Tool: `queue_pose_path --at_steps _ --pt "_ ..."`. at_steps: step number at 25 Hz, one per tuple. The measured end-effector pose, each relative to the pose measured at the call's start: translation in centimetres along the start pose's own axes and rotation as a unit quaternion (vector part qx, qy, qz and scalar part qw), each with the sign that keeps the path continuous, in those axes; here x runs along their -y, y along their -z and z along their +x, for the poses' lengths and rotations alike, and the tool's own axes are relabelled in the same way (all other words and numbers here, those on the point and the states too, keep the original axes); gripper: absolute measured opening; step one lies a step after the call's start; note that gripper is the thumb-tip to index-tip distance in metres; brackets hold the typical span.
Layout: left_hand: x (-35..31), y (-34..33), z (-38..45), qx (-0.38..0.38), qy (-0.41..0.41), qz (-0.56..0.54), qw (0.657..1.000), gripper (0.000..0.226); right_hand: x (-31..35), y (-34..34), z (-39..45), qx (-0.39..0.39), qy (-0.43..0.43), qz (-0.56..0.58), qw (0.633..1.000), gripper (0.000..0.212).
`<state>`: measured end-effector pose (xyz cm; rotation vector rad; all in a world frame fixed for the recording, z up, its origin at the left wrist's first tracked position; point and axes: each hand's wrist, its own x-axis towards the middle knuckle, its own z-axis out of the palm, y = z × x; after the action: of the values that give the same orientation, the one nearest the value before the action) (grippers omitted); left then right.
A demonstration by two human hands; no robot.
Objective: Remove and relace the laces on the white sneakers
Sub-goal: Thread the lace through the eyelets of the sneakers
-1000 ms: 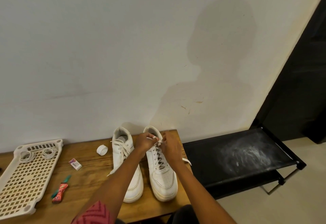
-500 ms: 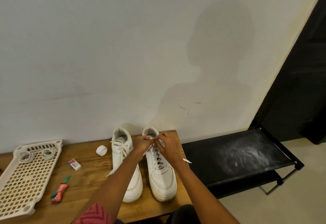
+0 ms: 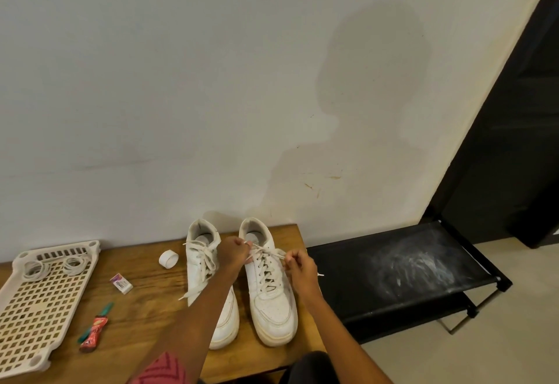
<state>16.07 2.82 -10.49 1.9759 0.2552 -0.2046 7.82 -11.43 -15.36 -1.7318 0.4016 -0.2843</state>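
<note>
1. Setting: a home, likely an entry corner — plain stained wall (image 3: 181, 96), tiled floor (image 3: 499, 338).
2. Evidence: wooden bench (image 3: 145, 308) beside a black shoe rack (image 3: 393, 265) — sneakers (image 3: 272, 299) on the bench.

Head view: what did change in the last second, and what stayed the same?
The right hand moved outward, away from the left hand, drawing the lace sideways across the right sneaker. Both hands keep pinching the lace. The left sneaker, basket and tape roll did not move.
</note>
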Motion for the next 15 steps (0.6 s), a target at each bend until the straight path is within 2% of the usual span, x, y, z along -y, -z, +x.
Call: queue_pose_path --at_steps 4,7,10,15 --pt "-0.7 0.8 -0.1 0.05 -0.097 0.139 0.984 0.006 1.6 -0.5 0.5 0.061 -0.001 -0.031 0.998 0.013" --pt "-0.7 0.7 -0.2 0.063 -0.158 0.203 0.964 0.018 2.3 -0.5 0.7 0.069 0.043 -0.086 0.993 0.018" --pt "-0.6 0.6 -0.3 0.037 -0.152 0.193 0.969 0.018 2.7 -0.7 0.4 0.067 0.066 -0.121 0.988 0.025" --pt "0.0 1.1 0.6 0.007 -0.111 0.183 0.977 0.017 1.6 0.8 0.2 0.05 0.063 -0.22 0.972 0.012"
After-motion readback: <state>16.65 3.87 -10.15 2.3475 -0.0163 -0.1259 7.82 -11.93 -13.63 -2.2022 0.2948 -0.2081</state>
